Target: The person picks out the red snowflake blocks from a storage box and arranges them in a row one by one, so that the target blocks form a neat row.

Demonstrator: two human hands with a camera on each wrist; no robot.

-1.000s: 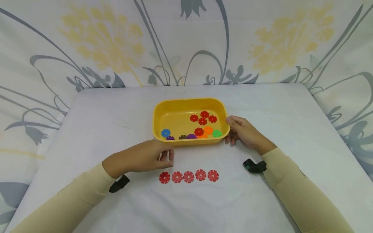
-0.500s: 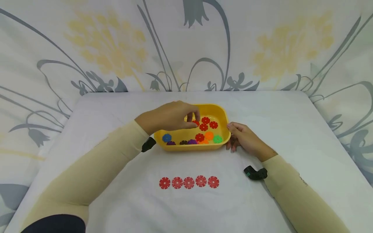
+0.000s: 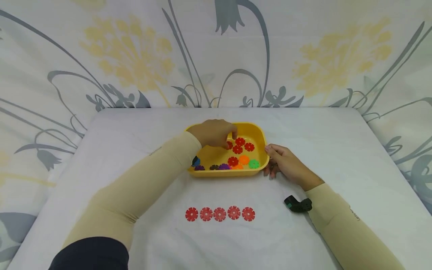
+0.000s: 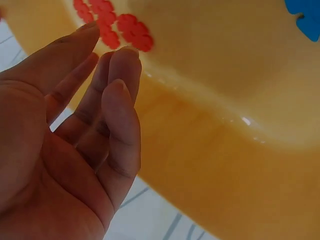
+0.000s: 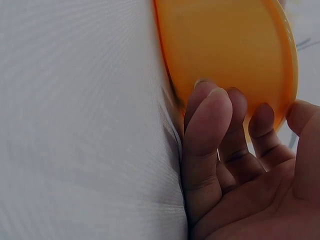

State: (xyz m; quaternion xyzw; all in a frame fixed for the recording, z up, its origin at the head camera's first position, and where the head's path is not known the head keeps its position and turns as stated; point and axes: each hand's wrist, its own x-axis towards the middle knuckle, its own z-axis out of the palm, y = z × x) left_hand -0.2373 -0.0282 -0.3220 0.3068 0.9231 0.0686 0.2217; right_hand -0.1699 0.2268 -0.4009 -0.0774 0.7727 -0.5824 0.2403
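A yellow plastic tray (image 3: 253, 130) holds several flower-shaped discs, with a small group of red discs (image 3: 237, 149) toward its right side. Over the tray's inside is my left hand (image 3: 212, 133), fingers bent and thumb apart. In the left wrist view nothing sits between those fingers, and the red discs (image 4: 135, 33) lie just beyond the fingertips. My right hand (image 3: 287, 164) holds the tray's right end. In the right wrist view its thumb is at the rim and its fingers (image 5: 207, 130) are against the outer wall.
On the white cloth in front of the tray lies a row of several red discs (image 3: 219, 214). Orange (image 3: 244, 160), green (image 3: 254, 164), purple (image 3: 224, 167) and blue (image 4: 306, 17) discs lie inside the tray. A floral curtain (image 3: 216, 56) hangs behind.
My left hand has moved from the tray's near edge up and over into the tray, reaching the red discs. The right hand keeps its hold on the tray. The view has tilted slightly.
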